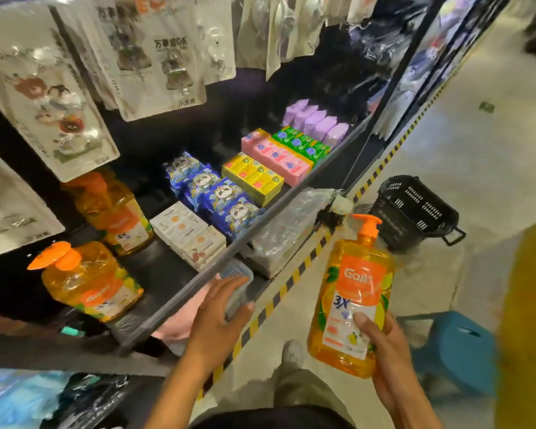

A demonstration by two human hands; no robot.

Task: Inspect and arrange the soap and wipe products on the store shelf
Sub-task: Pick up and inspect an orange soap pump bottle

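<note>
Our right hand (381, 351) grips a clear orange plastic pump bottle of liquid soap (353, 292) upright, out over the aisle and off the shelf, thumb across its label. Our left hand (220, 311) holds a small clear plastic lidded box (237, 283) just below the dark shelf's grey front rail (198, 261). The risk, as we judge it: a smooth, full bottle held one-handed low on its body could slip or tip. Setting it back beside the two matching orange pump bottles (90, 280) at the shelf's left end could knock them, or the white soap boxes (189, 233) near them. Its pump head could also catch the carded blister packs (59, 103) hanging above. Further along the shelf sit blue wipe packs (214, 193), then yellow soap cartons (252, 178), pink soap cartons (276, 156) and green soap cartons (300, 142). Yellow-and-black hazard striping (291, 280) edges the unit's base. A black plastic basket (415, 212) and a blue plastic stool (455, 345) stand on the pale floor (477, 150).
</note>
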